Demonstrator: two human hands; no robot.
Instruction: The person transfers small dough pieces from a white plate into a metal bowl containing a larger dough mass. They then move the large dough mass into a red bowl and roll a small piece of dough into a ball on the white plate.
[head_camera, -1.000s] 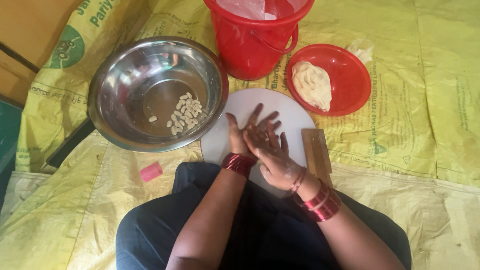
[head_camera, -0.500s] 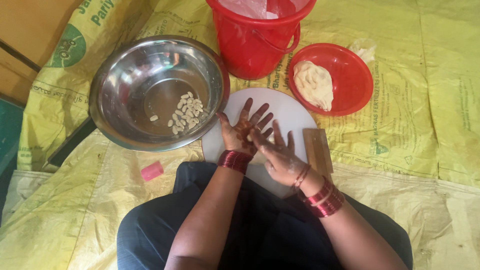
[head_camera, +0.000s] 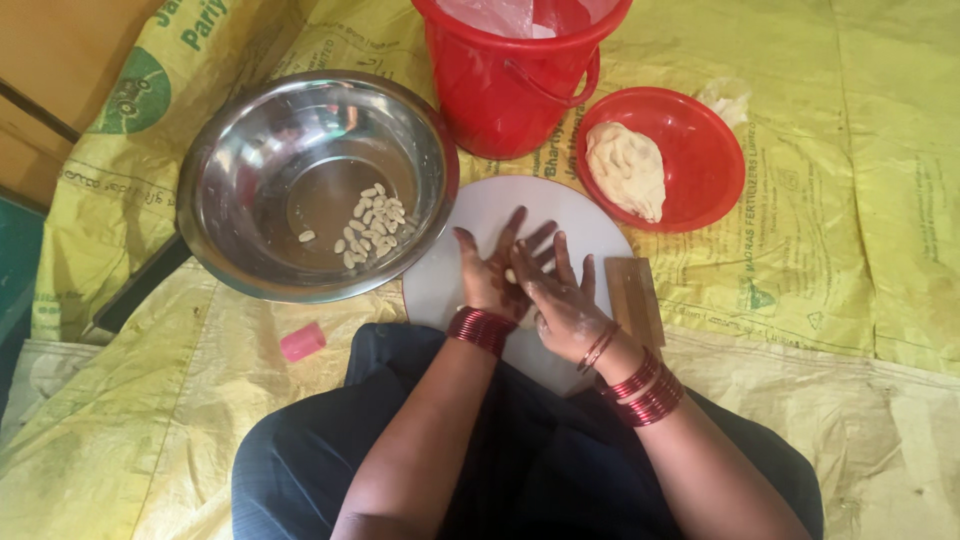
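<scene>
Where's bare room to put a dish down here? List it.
Free: yellow sheet right of the red bowl; sheet between the pink block and steel bowl. Crowded: white board, under both hands, hemmed by bucket and bowls.

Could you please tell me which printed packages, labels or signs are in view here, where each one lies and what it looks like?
Printed sack sheeting: flattened yellow woven bags spread over the floor under everything, with green and dark lettering and small emblems.
Round emblem: upper left on the sheeting, a green circle with pale marks.
Plastic bag: pale, crumpled inside the red bucket at top; no print visible.
No screens or signs.
</scene>
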